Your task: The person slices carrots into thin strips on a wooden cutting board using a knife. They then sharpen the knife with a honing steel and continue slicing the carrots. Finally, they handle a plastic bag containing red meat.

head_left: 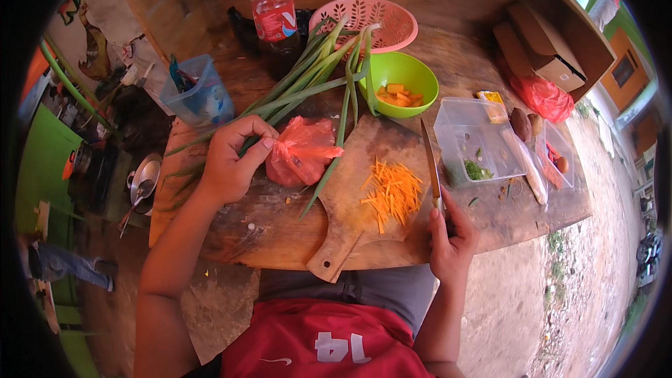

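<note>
My left hand (241, 154) pinches the gathered top of a small red plastic bag (302, 164), which rests on the wooden table; its contents are hidden. Long spring onions (301, 80) lie behind and beside that bag. In my right hand (451, 241) is a knife (430, 161), held by the handle with its blade pointing away from me along the right edge of a wooden cutting board (350, 196). Thin orange strips, likely carrot (393, 190), are heaped on the board. Beyond it, a green bowl (402, 70) contains orange chunks (400, 95).
A clear plastic container (483, 136) with chopped greens stands right of the board, near a second small container (556, 157). Farther back are a pink colander (364, 21), a bottle (273, 14), a blue tub (199, 91) and a cardboard box (542, 49). Another person's leg (70, 266) shows at far left.
</note>
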`<action>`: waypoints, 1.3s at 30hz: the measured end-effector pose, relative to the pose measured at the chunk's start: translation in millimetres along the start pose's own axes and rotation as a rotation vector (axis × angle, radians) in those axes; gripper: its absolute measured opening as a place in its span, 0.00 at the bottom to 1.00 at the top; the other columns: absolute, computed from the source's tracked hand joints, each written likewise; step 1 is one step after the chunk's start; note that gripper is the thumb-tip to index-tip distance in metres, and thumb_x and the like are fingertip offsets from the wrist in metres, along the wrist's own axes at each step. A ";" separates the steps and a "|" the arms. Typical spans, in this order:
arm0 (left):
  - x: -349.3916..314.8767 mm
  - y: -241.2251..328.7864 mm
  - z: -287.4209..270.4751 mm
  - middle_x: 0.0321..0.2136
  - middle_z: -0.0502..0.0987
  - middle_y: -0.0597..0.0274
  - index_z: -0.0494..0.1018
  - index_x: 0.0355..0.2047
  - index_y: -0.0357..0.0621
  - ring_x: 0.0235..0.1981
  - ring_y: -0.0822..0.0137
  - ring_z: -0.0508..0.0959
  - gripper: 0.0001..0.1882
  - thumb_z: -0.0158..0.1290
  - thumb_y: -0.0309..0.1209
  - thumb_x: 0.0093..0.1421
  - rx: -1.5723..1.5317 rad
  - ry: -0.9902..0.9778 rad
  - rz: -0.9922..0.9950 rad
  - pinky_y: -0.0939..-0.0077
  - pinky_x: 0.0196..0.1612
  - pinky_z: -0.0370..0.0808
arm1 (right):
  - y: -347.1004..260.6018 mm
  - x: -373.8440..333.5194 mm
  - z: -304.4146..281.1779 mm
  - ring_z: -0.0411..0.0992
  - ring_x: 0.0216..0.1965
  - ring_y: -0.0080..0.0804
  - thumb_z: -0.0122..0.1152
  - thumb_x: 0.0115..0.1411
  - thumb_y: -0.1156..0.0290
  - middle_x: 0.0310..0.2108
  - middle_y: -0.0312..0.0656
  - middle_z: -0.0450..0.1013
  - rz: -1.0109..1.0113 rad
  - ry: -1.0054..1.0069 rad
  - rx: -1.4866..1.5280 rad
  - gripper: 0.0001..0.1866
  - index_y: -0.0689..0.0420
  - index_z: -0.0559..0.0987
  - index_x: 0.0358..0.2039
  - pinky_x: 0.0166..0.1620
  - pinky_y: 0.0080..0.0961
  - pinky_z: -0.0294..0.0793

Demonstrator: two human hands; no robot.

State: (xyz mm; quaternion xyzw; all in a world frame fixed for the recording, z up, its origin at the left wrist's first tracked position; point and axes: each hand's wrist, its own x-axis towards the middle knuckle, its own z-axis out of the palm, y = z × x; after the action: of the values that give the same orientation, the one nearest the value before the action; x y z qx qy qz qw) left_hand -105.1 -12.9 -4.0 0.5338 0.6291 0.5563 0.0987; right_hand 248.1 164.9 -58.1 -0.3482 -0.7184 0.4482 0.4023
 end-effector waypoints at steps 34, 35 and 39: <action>-84.0 33.3 41.0 0.38 0.81 0.57 0.81 0.40 0.38 0.40 0.65 0.83 0.11 0.67 0.13 0.60 0.413 0.445 -0.038 0.72 0.45 0.82 | -93.5 38.7 111.2 0.84 0.32 0.51 0.77 0.62 0.65 0.28 0.55 0.82 -0.110 -0.422 -0.241 0.14 0.62 0.90 0.41 0.39 0.43 0.80; -82.1 36.1 41.4 0.38 0.82 0.58 0.81 0.41 0.38 0.40 0.64 0.81 0.11 0.67 0.13 0.60 0.475 0.436 -0.030 0.71 0.44 0.81 | -94.9 40.0 109.1 0.84 0.31 0.49 0.77 0.63 0.65 0.27 0.54 0.82 -0.073 -0.433 -0.231 0.13 0.62 0.89 0.42 0.38 0.41 0.80; -73.1 47.4 51.2 0.36 0.84 0.60 0.83 0.44 0.40 0.43 0.61 0.80 0.13 0.66 0.15 0.60 0.426 0.379 -0.021 0.67 0.47 0.79 | -99.4 37.6 111.3 0.84 0.31 0.38 0.74 0.65 0.68 0.27 0.51 0.82 -0.060 -0.443 -0.001 0.12 0.62 0.89 0.44 0.39 0.36 0.80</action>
State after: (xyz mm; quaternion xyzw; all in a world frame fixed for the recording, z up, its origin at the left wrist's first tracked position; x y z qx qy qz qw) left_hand -11.7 -48.5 -18.7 0.4224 0.7447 0.5002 -0.1293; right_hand 118.8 121.5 13.2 -0.2197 -0.7995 0.5012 0.2476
